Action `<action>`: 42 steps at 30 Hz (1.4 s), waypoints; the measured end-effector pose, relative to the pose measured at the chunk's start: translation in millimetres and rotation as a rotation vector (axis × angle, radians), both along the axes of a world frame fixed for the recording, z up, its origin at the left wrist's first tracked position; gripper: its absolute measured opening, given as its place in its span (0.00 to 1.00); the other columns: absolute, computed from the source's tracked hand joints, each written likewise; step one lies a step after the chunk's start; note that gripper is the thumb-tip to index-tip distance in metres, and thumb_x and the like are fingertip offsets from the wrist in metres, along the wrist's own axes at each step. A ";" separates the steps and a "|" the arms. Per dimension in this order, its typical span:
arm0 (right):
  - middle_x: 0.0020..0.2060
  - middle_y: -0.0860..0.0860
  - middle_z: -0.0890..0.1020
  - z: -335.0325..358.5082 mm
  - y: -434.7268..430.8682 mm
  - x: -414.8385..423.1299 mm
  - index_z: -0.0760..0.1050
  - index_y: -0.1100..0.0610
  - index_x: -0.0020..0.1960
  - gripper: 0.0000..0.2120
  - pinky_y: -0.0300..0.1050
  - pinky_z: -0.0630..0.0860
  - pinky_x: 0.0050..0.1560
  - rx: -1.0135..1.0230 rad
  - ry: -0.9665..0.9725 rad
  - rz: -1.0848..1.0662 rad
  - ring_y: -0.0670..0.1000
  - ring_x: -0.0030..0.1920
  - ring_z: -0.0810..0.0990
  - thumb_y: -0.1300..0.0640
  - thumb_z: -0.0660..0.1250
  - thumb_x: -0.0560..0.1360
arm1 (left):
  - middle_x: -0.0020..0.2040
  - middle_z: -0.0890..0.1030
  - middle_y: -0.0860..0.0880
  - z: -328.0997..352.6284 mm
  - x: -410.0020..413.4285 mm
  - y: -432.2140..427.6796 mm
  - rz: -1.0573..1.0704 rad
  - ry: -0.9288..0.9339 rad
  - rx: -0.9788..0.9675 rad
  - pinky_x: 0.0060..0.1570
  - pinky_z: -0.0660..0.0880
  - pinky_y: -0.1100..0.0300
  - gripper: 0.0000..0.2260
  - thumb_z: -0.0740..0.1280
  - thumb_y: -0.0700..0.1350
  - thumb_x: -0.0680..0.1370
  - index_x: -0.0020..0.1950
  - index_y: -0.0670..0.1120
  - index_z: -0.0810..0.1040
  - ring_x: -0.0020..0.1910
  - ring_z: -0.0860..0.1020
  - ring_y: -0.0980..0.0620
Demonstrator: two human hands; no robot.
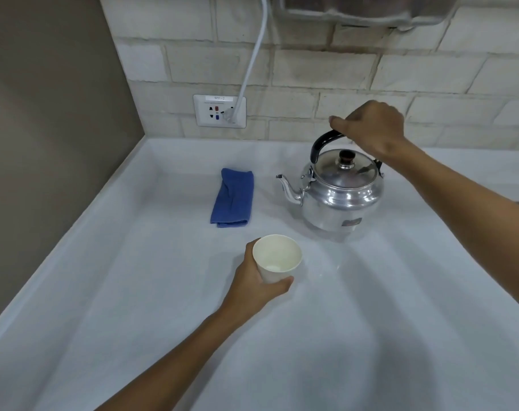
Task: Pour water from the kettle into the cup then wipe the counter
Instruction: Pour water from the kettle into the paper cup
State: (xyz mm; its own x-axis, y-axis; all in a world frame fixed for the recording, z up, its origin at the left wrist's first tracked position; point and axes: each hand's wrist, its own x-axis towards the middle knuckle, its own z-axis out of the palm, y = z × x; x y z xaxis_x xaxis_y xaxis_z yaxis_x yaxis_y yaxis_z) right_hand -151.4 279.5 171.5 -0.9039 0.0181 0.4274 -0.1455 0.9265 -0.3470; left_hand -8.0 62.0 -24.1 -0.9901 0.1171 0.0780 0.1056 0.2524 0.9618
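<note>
A shiny metal kettle (339, 197) stands upright on the white counter (370, 321), its spout pointing left and its lid on. My right hand (373, 129) is closed around the top of its black handle. A white paper cup (277, 258) stands upright in front of the kettle, and my left hand (256, 287) is wrapped around its side. The cup looks almost empty inside. A folded blue cloth (233, 198) lies flat to the left of the kettle, apart from both hands.
A brick-tiled wall backs the counter, with a white socket plate (219, 111) and a white cable (253, 54) plugged into it. A brown wall closes the left side. A raised lip (74, 232) runs along the counter's left edge.
</note>
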 end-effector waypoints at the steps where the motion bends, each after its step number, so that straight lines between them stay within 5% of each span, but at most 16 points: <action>1: 0.18 0.50 0.59 5.9 -0.2 6.1 0.58 0.55 0.21 0.25 0.43 0.59 0.28 0.018 0.009 0.018 0.51 0.22 0.60 0.43 0.62 0.69 | 0.53 0.72 0.63 0.0 0.5 1.0 0.010 0.000 0.003 0.44 0.66 0.83 0.33 0.78 0.44 0.63 0.60 0.56 0.63 0.51 0.70 0.75; 13: 0.16 0.51 0.57 13.3 -20.3 71.8 0.58 0.59 0.20 0.25 0.39 0.55 0.27 0.326 0.134 0.188 0.50 0.22 0.56 0.44 0.60 0.67 | 0.51 0.71 0.59 4.0 9.5 7.7 0.076 -0.027 0.031 0.41 0.66 0.83 0.34 0.78 0.43 0.64 0.60 0.55 0.61 0.48 0.72 0.61; 20: 0.15 0.51 0.59 18.8 -29.1 89.4 0.65 0.59 0.20 0.23 0.38 0.52 0.28 0.399 0.161 0.244 0.55 0.24 0.61 0.44 0.59 0.66 | 0.50 0.70 0.65 3.0 9.8 7.8 0.070 -0.019 0.034 0.39 0.65 0.84 0.33 0.78 0.42 0.64 0.59 0.54 0.61 0.48 0.71 0.67; 25: 0.17 0.61 0.64 26.1 -37.7 97.6 0.72 0.63 0.22 0.24 0.39 0.50 0.27 0.492 0.184 0.289 0.52 0.22 0.56 0.45 0.59 0.67 | 0.51 0.70 0.66 2.7 9.9 8.0 0.062 -0.021 0.050 0.40 0.66 0.84 0.33 0.78 0.42 0.64 0.59 0.55 0.61 0.49 0.71 0.67; 38: 0.16 0.51 0.57 32.9 -51.1 106.2 0.58 0.55 0.20 0.26 0.41 0.50 0.28 0.625 0.166 0.350 0.55 0.24 0.57 0.48 0.62 0.72 | 0.50 0.71 0.66 1.2 9.3 8.0 0.051 -0.034 0.055 0.39 0.66 0.84 0.32 0.78 0.42 0.64 0.58 0.56 0.62 0.48 0.69 0.79; 42: 0.16 0.51 0.57 34.0 -51.6 106.0 0.61 0.56 0.20 0.24 0.41 0.51 0.28 0.638 0.162 0.351 0.54 0.23 0.57 0.48 0.62 0.72 | 0.51 0.71 0.66 1.0 9.2 7.3 0.048 -0.032 0.062 0.39 0.67 0.83 0.32 0.78 0.42 0.64 0.58 0.56 0.62 0.48 0.69 0.79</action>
